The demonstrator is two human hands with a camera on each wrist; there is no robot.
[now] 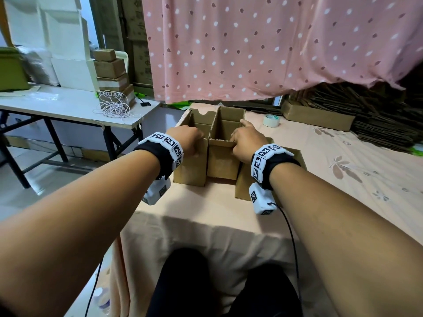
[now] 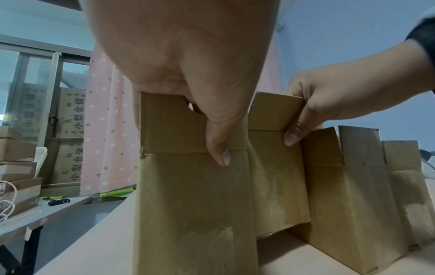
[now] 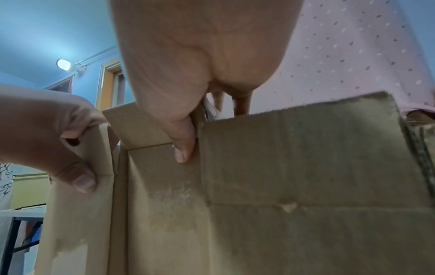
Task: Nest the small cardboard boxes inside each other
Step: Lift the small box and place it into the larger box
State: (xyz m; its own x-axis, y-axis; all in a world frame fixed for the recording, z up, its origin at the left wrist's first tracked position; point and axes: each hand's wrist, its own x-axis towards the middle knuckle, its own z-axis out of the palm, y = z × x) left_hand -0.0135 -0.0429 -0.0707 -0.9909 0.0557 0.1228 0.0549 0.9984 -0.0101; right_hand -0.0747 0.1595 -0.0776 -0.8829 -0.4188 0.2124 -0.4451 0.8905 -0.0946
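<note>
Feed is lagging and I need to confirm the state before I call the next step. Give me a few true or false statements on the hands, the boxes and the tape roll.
1. The left hand grips the near flap of the left box. True.
2. The right hand is resting flat on the table. False: it pinches the near flap of the middle box.
3. The left and middle boxes stand side by side with their tops open. True.
4. The tape roll sits inside the middle box. False: it lies on the cloth-covered table, behind and to the right of the boxes.
5. A third box stands right of the middle one. True.
</note>
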